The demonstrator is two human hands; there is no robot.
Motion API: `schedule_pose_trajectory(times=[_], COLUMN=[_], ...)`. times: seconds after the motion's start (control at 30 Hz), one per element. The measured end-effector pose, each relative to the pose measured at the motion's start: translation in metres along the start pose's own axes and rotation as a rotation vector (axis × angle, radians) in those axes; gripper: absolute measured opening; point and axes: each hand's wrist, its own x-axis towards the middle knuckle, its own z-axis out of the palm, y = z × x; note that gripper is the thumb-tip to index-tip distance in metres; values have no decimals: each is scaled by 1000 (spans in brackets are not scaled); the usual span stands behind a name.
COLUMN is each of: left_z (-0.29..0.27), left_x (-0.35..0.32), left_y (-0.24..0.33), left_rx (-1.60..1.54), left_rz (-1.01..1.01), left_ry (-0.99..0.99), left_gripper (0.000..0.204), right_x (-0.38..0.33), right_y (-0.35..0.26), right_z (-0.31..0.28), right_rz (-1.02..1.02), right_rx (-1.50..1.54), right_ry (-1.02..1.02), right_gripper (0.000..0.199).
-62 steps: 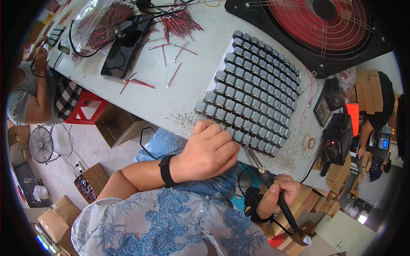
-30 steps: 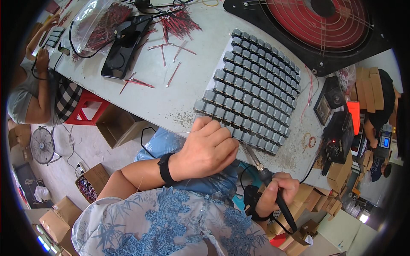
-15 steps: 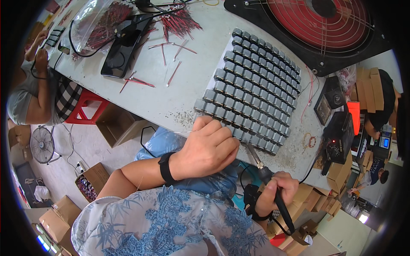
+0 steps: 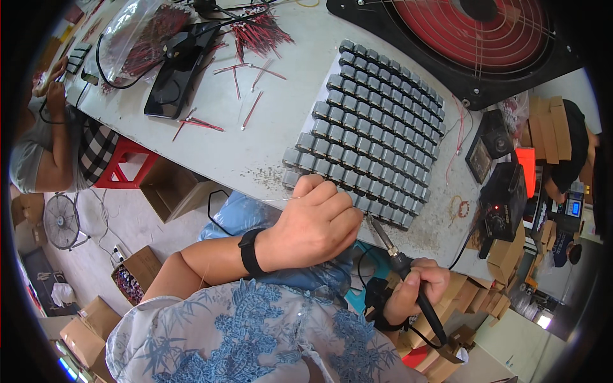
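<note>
My left hand (image 4: 313,220) is closed at the front edge of a block of small grey metal-cased parts (image 4: 377,134), set out in tight rows on the table. From its pinched fingers a thin silvery wire (image 4: 271,199), which looks like solder, sticks out to the left. My right hand (image 4: 418,290) grips the black handle of a soldering iron (image 4: 394,255). The iron slants up and left, and its tip is close to the front row, just right of my left knuckles. Whether the tip touches a part I cannot tell; my left fingertips are hidden behind the hand.
A black fan with a red centre (image 4: 476,38) lies beyond the parts. The black soldering station (image 4: 501,204) stands right. Red-and-black wires (image 4: 258,35), a plastic bag (image 4: 143,41) and a black phone (image 4: 175,86) lie left. Another person's hand (image 4: 56,89) works at far left.
The view has shifted slightly, so the table things sit a little further left. Against the rows, my left hand and the iron are slightly further right; both grips are unchanged.
</note>
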Motion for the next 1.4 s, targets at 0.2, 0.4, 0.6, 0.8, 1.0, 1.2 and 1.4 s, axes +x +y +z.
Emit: schedule_pose_trajectory(times=[0.2,0.4,0.6,0.8,1.0,1.2,1.4], left_z=[1,1,-1,-2,3,4,5], left_x=[0,1,0,0,1,3,3], left_y=[-1,0,-1,-1,6,6,6], left_rx=[7,-2,-27,-95,-27,-1,17], left_rz=[6,4,-8,-24,17,20,14], left_ry=[-7,-18,2,28,-70,-78,-76], left_gripper=[23,24,25,26,26,26,25], right_x=[0,1,0,1,0,-1,-1], right_y=[-1,-1,10,9,10,5,12], right_z=[1,1,1,1,-5,-8,-4], right_rz=[17,9,-104,-85,-77,-21,-74], right_rx=[23,5,11,63,54,20,41], right_ry=[-23,-46,56,83,127,61,91], right_gripper=[18,18,25,29,30,17,24])
